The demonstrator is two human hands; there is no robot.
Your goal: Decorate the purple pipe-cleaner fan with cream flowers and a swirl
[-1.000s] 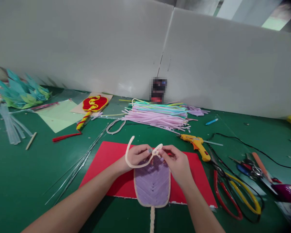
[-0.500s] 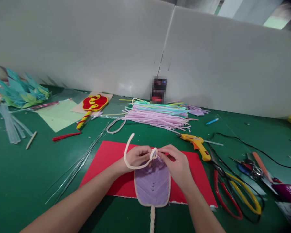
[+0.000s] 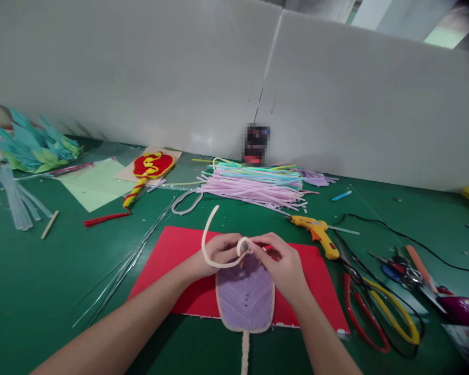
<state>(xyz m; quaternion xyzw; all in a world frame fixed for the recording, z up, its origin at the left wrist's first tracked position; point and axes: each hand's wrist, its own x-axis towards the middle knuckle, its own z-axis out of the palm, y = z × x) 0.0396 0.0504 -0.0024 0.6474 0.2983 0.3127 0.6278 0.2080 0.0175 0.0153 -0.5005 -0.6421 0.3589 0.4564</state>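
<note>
Both hands meet over the top of a purple fan (image 3: 247,299) with a cream edge and a twisted cream handle (image 3: 245,351). Between my fingertips is a cream pipe cleaner (image 3: 213,263), bent into a small loop, its long free end curving up to the left. My left hand (image 3: 223,252) pinches it from the left. Opposite, my right hand (image 3: 277,255) pinches the loop with thumb and forefinger. Under the fan lies a red sheet (image 3: 308,297). The fan's upper edge is partly hidden by my hands.
Behind the sheet lie pink and teal pipe cleaners (image 3: 254,187). A yellow glue gun (image 3: 316,232), red-and-yellow-handled pliers (image 3: 369,312) and a purple-handled tool (image 3: 459,307) are at right. At left are a red-yellow fan (image 3: 153,165), thin wires (image 3: 131,260) and clear glue sticks (image 3: 15,203).
The small loop at my fingertips has become rounder and more open. The pipe cleaner's free end has shifted slightly up and right. Both hands stay in nearly the same place.
</note>
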